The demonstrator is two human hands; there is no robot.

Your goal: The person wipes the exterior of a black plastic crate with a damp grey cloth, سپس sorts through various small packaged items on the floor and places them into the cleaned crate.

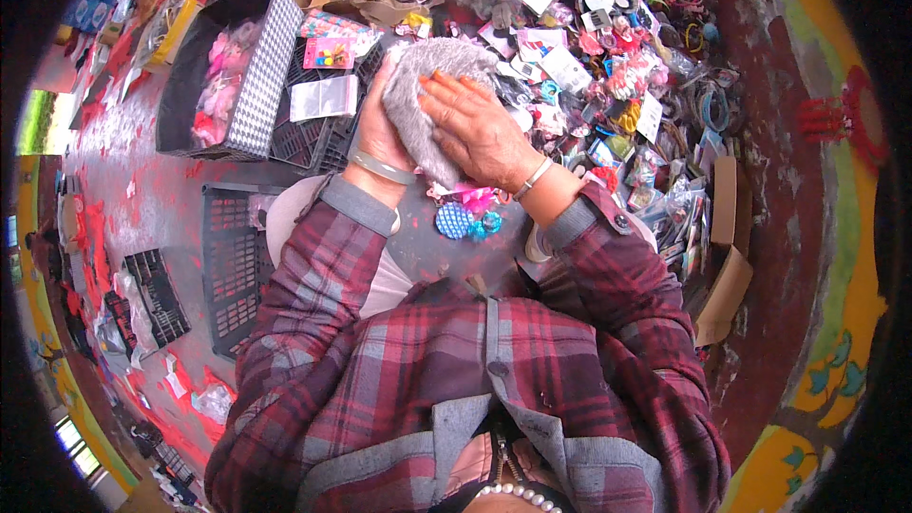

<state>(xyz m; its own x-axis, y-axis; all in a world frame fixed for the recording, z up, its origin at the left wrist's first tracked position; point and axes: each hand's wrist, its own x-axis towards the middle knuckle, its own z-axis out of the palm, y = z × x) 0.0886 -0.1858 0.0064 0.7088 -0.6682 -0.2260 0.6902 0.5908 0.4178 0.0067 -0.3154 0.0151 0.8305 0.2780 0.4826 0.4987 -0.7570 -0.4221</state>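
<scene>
A grey, fluffy furry piece (414, 85) is held up in front of me, above the heap of small goods; I cannot tell what kind of article it is. My left hand (378, 119) grips it along its left edge, the fingers mostly hidden behind it. Across its top surface lies my right hand (483, 133), palm down with fingers stretched out, touching the fur. Below the fur piece, a blue patterned round item (454, 220) and a teal one (489, 222) lie near bright pink bits.
Many packaged hair ties and trinkets (617, 66) are piled ahead and to the right, beside a cardboard flap (725, 199). At left stands a houndstooth-patterned box (266, 66) holding pink fluffy items (223, 81). A black plastic crate (233, 266) sits by my left knee.
</scene>
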